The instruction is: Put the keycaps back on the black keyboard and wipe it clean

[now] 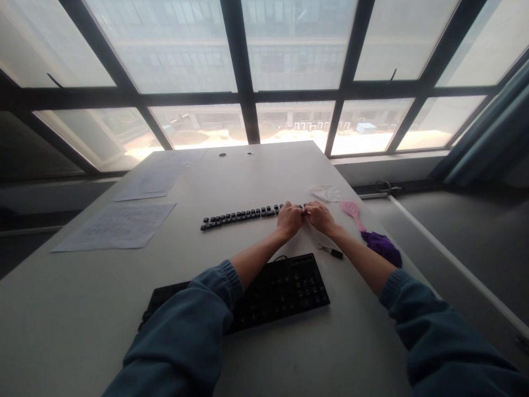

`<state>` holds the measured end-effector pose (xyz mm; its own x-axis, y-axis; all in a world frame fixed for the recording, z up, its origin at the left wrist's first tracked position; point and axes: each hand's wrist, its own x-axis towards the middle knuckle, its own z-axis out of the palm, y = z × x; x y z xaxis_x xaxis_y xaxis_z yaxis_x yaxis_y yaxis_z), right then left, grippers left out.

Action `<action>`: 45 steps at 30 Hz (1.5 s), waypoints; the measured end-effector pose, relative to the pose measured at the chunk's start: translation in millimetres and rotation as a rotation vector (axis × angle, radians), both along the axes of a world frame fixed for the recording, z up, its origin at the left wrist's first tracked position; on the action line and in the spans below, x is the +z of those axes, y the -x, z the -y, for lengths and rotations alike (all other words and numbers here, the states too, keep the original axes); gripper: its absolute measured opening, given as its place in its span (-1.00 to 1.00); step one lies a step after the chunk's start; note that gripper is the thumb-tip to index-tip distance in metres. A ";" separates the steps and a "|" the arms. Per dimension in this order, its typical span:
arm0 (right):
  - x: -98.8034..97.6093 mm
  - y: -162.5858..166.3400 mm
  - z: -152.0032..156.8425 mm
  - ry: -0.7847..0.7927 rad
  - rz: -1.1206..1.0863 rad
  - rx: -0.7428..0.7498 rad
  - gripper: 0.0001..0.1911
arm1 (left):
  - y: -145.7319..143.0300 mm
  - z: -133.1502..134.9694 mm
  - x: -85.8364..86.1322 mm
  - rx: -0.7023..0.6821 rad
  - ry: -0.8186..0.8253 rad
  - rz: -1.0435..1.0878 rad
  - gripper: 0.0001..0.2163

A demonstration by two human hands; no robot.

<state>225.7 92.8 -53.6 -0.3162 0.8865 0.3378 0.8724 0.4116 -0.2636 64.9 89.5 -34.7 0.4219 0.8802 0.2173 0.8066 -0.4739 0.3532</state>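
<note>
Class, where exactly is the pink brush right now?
In the head view, the pink brush lies right of the right hand, near the right edge of the table, its handle pointing toward the purple cloth.

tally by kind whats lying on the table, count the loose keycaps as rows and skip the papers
Black keyboard: 1
Keycap rows: 2 (single caps are too small and partly hidden to count)
Black-handled metal tool: 1
Pink hairbrush: 1
Purple cloth: 1
Crumpled translucent plastic: 1
Total: 7
</note>
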 end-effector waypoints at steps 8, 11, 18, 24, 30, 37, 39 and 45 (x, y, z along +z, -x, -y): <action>17.4 2.8 47.3 -0.040 -0.195 -0.007 -0.92 | 24.6 37.6 21.7 0.019 0.146 0.180 -0.89; 22.9 3.3 88.8 -0.004 -0.428 0.066 -0.94 | 47.5 66.3 30.4 -0.033 0.235 0.261 -0.87; 21.6 1.7 163.2 0.168 -0.605 0.156 -0.90 | 72.0 133.3 28.8 -0.085 0.435 0.467 -0.88; 17.6 4.2 174.3 0.203 -0.557 0.277 -0.94 | 63.3 155.9 17.3 -0.082 0.396 0.424 -0.90; 14.0 4.4 176.2 0.219 -0.476 0.319 -0.90 | 63.1 163.3 14.4 -0.071 0.332 0.394 -0.93; 11.8 6.7 178.8 0.163 -0.456 0.338 -0.87 | 64.0 168.9 7.8 -0.087 0.247 0.433 -0.93; 11.6 7.3 179.5 0.153 -0.449 0.342 -0.86 | 64.3 170.5 6.2 -0.090 0.218 0.437 -0.93; 11.3 6.7 179.4 0.158 -0.435 0.356 -0.86 | 62.7 172.6 4.8 -0.108 0.172 0.428 -0.92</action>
